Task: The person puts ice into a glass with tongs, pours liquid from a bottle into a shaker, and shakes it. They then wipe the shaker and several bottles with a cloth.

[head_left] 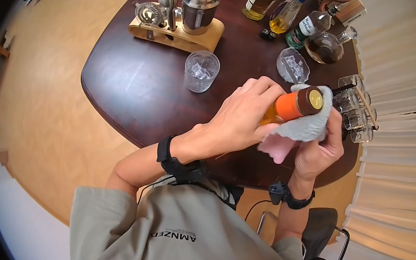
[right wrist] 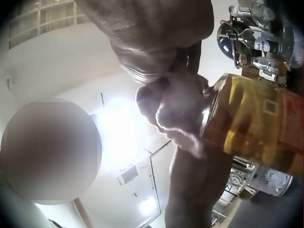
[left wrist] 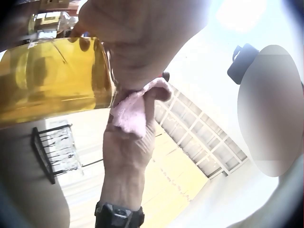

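Glossy glass bottle (left wrist: pixel 54 78), matt cloth (head_left: pixel 305 126)

Pink cloth (left wrist: pixel 132 115) between the hands (left wrist: pixel 130 148), beside a yellow-filled bottle (left wrist: pixel 54 78), rack of glasses (left wrist: pixel 42 154) beyond.

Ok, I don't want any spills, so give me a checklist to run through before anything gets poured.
1. Left hand grips the bottle: ok.
2. Right hand holds the cloth at the bottle's neck: ok.
3. Cap removed: not ok, it is on the bottle.
4. Tumbler upright on the table, apart from both hands: ok.
5. Ice in the tumbler: ok.
6. Seal under the cap broken: cannot tell.
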The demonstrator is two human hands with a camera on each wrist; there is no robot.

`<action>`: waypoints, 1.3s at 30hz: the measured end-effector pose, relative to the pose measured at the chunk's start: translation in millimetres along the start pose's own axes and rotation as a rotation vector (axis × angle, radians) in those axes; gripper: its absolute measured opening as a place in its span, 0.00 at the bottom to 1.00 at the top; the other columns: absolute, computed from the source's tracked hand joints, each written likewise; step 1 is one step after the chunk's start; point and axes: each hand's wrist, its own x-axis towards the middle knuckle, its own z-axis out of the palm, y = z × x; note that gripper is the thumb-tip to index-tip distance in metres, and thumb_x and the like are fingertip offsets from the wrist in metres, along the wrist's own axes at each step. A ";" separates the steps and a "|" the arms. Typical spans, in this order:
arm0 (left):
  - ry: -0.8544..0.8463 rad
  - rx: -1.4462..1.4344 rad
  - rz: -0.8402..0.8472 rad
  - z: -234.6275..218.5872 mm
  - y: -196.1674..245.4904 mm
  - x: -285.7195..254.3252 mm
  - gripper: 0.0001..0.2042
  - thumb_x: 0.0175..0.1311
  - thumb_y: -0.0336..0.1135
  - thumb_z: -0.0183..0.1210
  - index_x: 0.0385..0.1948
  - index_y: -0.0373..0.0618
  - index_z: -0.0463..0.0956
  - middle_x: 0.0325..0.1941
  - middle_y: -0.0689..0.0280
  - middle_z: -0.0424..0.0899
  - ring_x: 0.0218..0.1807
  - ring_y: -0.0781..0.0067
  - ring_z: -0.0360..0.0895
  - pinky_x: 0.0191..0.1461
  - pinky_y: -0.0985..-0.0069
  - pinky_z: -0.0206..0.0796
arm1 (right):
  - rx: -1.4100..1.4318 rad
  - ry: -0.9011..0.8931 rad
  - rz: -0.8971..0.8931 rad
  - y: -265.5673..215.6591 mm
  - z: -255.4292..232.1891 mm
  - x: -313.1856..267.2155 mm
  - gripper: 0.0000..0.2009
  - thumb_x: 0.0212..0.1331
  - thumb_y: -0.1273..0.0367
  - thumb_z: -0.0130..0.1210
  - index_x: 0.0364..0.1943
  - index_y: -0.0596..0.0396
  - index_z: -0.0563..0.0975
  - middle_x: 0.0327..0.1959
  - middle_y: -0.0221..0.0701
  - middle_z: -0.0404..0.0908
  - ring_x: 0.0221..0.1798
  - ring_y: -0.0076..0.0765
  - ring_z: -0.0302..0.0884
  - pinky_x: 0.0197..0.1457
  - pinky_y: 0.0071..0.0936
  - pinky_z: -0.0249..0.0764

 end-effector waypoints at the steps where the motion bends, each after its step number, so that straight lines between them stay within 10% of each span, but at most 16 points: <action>1: -0.005 0.000 0.000 0.4 0.5 -0.9 0.27 0.59 0.37 0.71 0.58 0.40 0.72 0.59 0.55 0.75 0.60 0.45 0.73 0.63 0.56 0.69 | -0.065 -0.048 0.064 3.8 -6.5 -4.0 0.17 0.57 0.83 0.64 0.52 0.65 0.86 0.56 0.40 0.84 0.56 0.32 0.82 0.60 0.27 0.76; 8: 0.013 0.063 -0.027 -2.6 7.7 3.3 0.26 0.54 0.35 0.70 0.56 0.40 0.74 0.54 0.52 0.77 0.56 0.44 0.74 0.59 0.56 0.70 | -0.232 -0.191 0.280 14.3 -24.5 -17.5 0.12 0.65 0.73 0.59 0.48 0.66 0.84 0.53 0.35 0.84 0.53 0.30 0.80 0.57 0.26 0.74; 14: -0.058 0.076 0.010 -10.7 11.0 0.0 0.58 0.45 0.39 0.75 0.81 0.39 0.48 0.63 0.47 0.70 0.61 0.40 0.71 0.63 0.53 0.68 | -0.247 -0.269 0.212 19.7 -20.3 -4.0 0.13 0.66 0.74 0.54 0.50 0.67 0.82 0.53 0.36 0.83 0.55 0.34 0.80 0.62 0.29 0.72; 26: -0.014 0.011 0.003 -7.6 0.6 -0.8 0.53 0.46 0.38 0.73 0.80 0.40 0.55 0.67 0.47 0.68 0.61 0.41 0.73 0.64 0.55 0.70 | -0.339 -0.145 0.162 55.5 -16.9 -31.3 0.17 0.76 0.68 0.53 0.60 0.67 0.78 0.54 0.33 0.83 0.55 0.29 0.81 0.61 0.28 0.75; 28: -0.034 -0.003 -0.011 -8.9 3.4 -0.5 0.51 0.45 0.38 0.73 0.77 0.38 0.60 0.63 0.49 0.72 0.57 0.44 0.73 0.62 0.56 0.70 | -0.108 -0.122 0.237 65.8 -25.3 -52.6 0.19 0.77 0.67 0.52 0.64 0.66 0.76 0.55 0.33 0.83 0.56 0.29 0.81 0.61 0.29 0.76; 30: -0.027 -0.010 -0.023 -6.8 4.1 -0.9 0.50 0.46 0.38 0.73 0.76 0.38 0.61 0.62 0.50 0.72 0.57 0.45 0.73 0.61 0.56 0.70 | 0.051 0.044 0.748 70.6 -24.2 -63.0 0.20 0.77 0.65 0.54 0.65 0.64 0.75 0.56 0.34 0.83 0.56 0.30 0.82 0.61 0.30 0.77; 35: -0.014 -0.006 -0.016 -8.6 -3.3 0.3 0.48 0.48 0.39 0.73 0.76 0.38 0.62 0.60 0.51 0.73 0.55 0.47 0.73 0.59 0.57 0.70 | -0.195 -0.177 0.247 50.0 -20.0 -43.4 0.22 0.75 0.64 0.53 0.66 0.65 0.74 0.63 0.35 0.79 0.63 0.32 0.79 0.68 0.34 0.74; 39: -0.009 0.001 -0.023 -10.0 1.3 0.7 0.47 0.49 0.40 0.74 0.75 0.38 0.63 0.57 0.52 0.73 0.54 0.47 0.74 0.59 0.58 0.70 | 0.044 -0.078 0.243 76.0 -23.5 -64.1 0.24 0.76 0.62 0.53 0.67 0.66 0.73 0.64 0.35 0.79 0.64 0.35 0.78 0.70 0.35 0.73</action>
